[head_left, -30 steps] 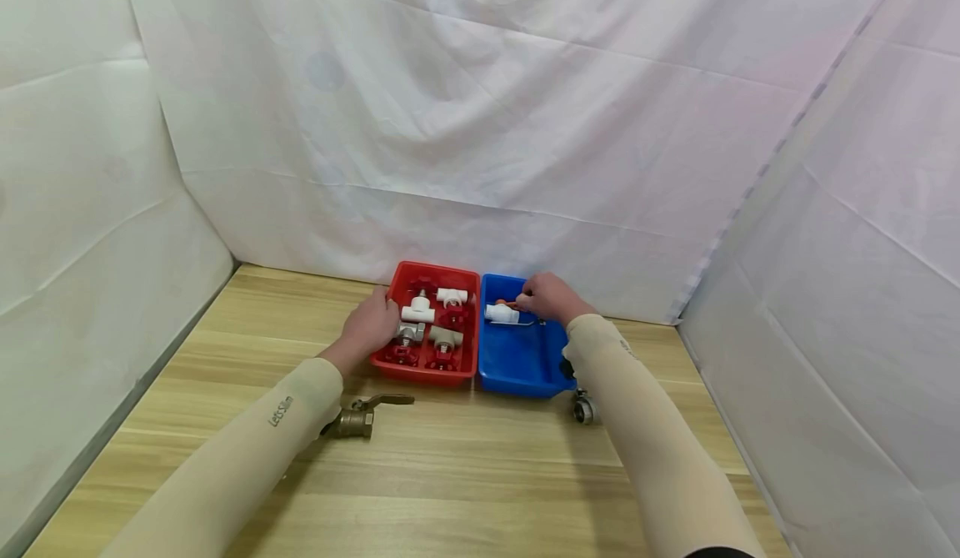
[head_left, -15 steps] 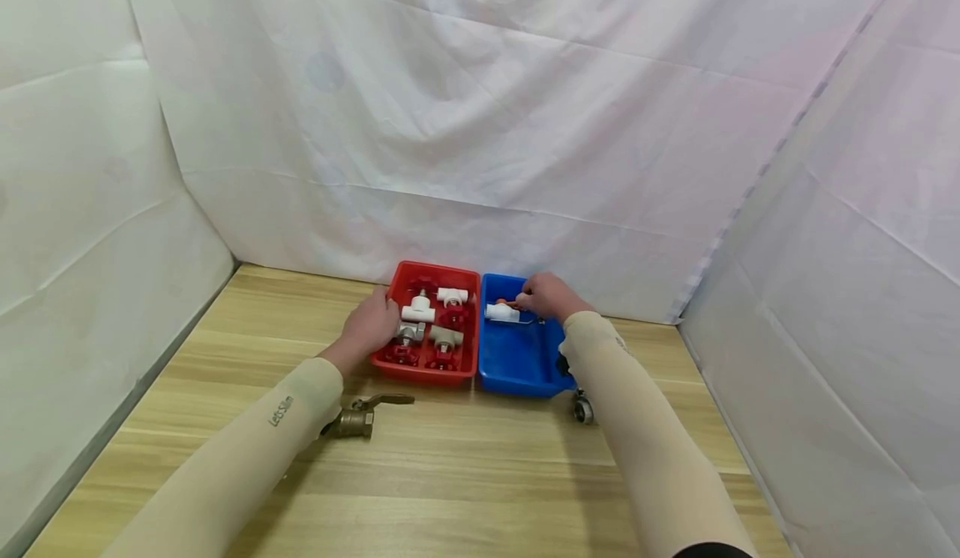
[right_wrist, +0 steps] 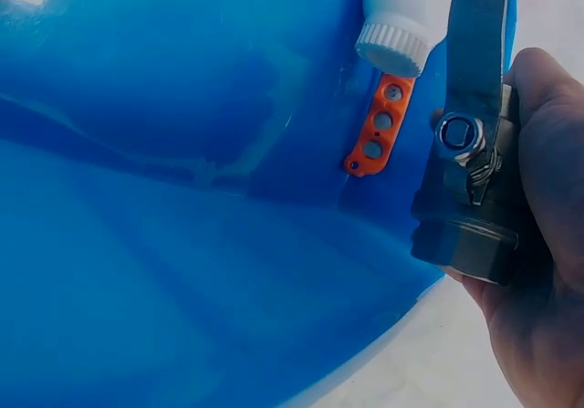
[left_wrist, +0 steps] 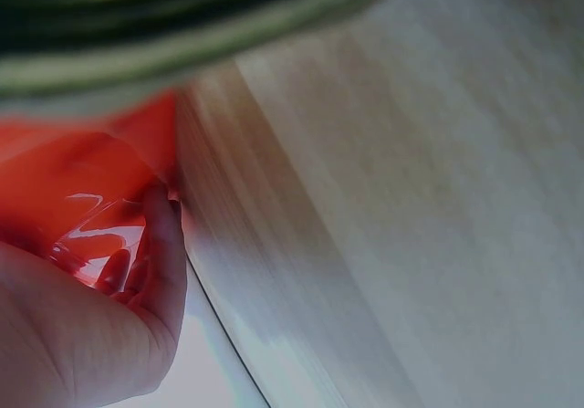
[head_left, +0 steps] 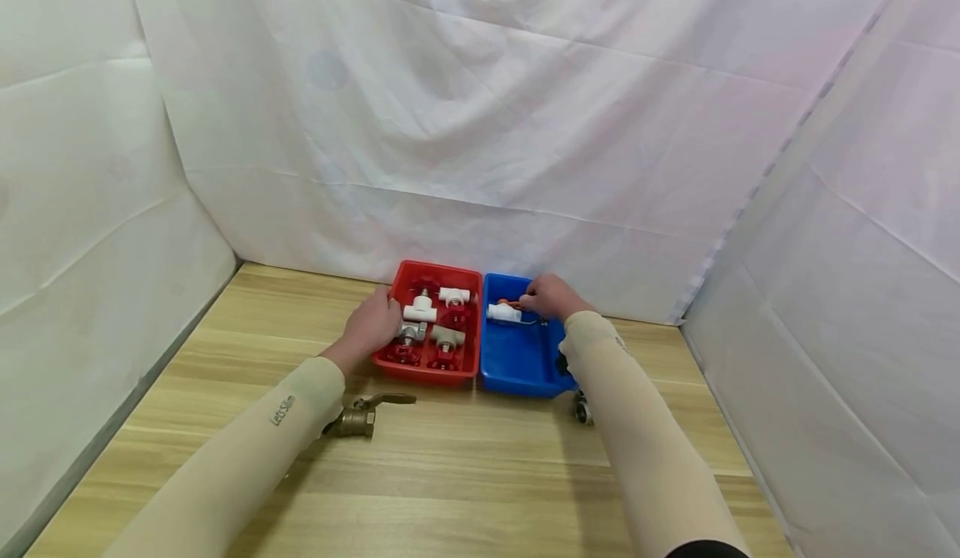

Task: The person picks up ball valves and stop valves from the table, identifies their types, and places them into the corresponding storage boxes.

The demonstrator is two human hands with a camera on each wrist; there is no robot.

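Observation:
My left hand [head_left: 373,322] grips the left rim of a red tray [head_left: 427,374]; in the left wrist view its fingers bend around the shiny red wall [left_wrist: 82,180]. Inside the red tray lie several valves with red handwheels, such as a white valve [head_left: 421,309] and a beige valve [head_left: 447,338]. In the blue tray [head_left: 517,358] my right hand [head_left: 553,295] holds a dark metal ball valve [right_wrist: 474,189] with a flat lever. Beside that valve lies a white plastic ball valve [right_wrist: 397,20] with an orange handle [right_wrist: 374,127].
A brass ball valve [head_left: 356,421] with a lever lies on the wooden table [head_left: 465,475] in front of the red tray, near my left sleeve. Another metal fitting [head_left: 583,409] is partly hidden under my right forearm. White cloth [head_left: 480,124] hangs behind and at both sides.
My right forearm has shifted slightly left and covers a little more of the metal fitting beneath it. Both hands keep their places, and the head view has shifted very slightly.

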